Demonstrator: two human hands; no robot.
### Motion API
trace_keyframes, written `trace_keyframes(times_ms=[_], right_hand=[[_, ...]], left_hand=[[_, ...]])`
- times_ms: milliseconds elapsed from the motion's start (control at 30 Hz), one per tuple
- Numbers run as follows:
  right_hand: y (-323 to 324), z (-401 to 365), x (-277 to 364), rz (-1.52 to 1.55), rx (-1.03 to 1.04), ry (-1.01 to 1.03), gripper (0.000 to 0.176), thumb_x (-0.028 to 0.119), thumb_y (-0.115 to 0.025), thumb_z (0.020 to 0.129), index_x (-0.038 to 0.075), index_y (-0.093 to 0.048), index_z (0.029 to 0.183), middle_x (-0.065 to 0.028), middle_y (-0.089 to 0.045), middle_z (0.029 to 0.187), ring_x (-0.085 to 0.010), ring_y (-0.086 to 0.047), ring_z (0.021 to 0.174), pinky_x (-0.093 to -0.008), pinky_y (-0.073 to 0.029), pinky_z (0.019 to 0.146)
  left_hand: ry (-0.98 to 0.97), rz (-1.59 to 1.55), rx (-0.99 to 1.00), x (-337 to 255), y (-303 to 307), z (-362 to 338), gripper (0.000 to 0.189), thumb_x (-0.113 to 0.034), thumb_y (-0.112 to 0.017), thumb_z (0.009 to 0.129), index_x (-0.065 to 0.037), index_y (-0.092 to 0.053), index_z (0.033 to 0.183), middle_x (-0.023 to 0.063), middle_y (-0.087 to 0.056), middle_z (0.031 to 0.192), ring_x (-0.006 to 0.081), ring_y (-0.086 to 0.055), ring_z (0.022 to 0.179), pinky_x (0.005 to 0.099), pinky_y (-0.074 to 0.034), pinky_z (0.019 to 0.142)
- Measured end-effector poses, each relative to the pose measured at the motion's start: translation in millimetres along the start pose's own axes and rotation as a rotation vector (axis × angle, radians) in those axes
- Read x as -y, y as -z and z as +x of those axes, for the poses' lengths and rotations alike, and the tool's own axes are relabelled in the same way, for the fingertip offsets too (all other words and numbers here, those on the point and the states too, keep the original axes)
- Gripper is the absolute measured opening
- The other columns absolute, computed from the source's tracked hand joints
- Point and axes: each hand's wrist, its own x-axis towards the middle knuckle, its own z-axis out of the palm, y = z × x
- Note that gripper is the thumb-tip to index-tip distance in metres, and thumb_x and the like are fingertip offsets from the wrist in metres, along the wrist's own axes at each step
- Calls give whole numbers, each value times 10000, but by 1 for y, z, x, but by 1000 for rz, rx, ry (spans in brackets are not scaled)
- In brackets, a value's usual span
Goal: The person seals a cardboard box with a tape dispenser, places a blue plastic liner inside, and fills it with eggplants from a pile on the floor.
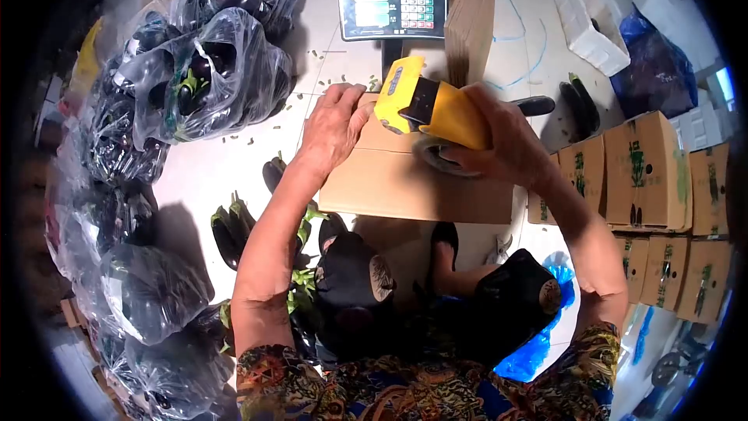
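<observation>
My right hand [499,136] is wrapped round a yellow and black hand tool [456,113], whose exact kind I cannot make out. Its blocky yellow end points left, and a round part beneath it is blurred. The tool is just above a closed cardboard box [405,183] in front of my knees. At the box's far left edge, my left hand [335,125] bears on it with bent fingers, the thumb lying toward the top. Part of the box top is hidden by the tool and my right hand.
Beyond the box stand a digital scale display [393,9] and an open carton [471,15]. Clear bags of eggplants [222,70] line the left. Loose eggplants [231,230] lie on the floor. Stacked cartons [643,175] and a white foam box [590,27] are at right.
</observation>
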Motion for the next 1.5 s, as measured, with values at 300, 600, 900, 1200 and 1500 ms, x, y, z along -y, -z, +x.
trace_keyframes(times_ms=[300, 600, 900, 1200, 1500], right_hand=[[8, 1, 4, -55, 37, 94, 527, 243, -817, 707, 56, -494, 1080, -169, -634, 910, -312, -656, 827, -395, -529, 719], [5, -2, -4, 32, 52, 100, 522, 183, -809, 715, 49, -511, 1122, -153, -642, 985, -298, -657, 912, -391, -531, 779], [5, -6, 1, -9, 65, 54, 574, 193, -819, 703, 52, -509, 1164, -138, -633, 1026, -284, -649, 917, -382, -526, 790], [3, -4, -4, 1, 35, 172, 581, 194, -820, 705, 42, -499, 1166, -132, -619, 980, -263, -646, 872, -356, -534, 746], [3, -5, -6, -34, -4, 226, 601, 195, -825, 702, 43, -502, 1185, -122, -629, 988, -245, -651, 876, -351, -536, 754]], left_hand=[[28, -52, -67, -7, 2, -1, 325, -225, -565, 910, -19, -561, 1161, 168, -557, 1144, 362, -543, 1055, 409, -455, 908], [-88, -324, -480, -41, 29, -14, 225, -211, -599, 907, -1, -606, 988, 98, -606, 861, 255, -570, 809, 336, -457, 738], [460, -1504, 113, -64, 27, -19, 229, -237, -548, 957, -26, -606, 1023, -3, -590, 811, 47, -532, 622, 163, -467, 556], [468, -1480, 250, -70, 18, -20, 199, -50, -431, 964, -13, -589, 1079, 31, -626, 960, 64, -566, 717, 220, -495, 600], [538, -1821, 253, -68, 20, -16, 218, -120, -487, 945, -21, -606, 1099, 45, -661, 915, 126, -644, 800, 260, -531, 663]])
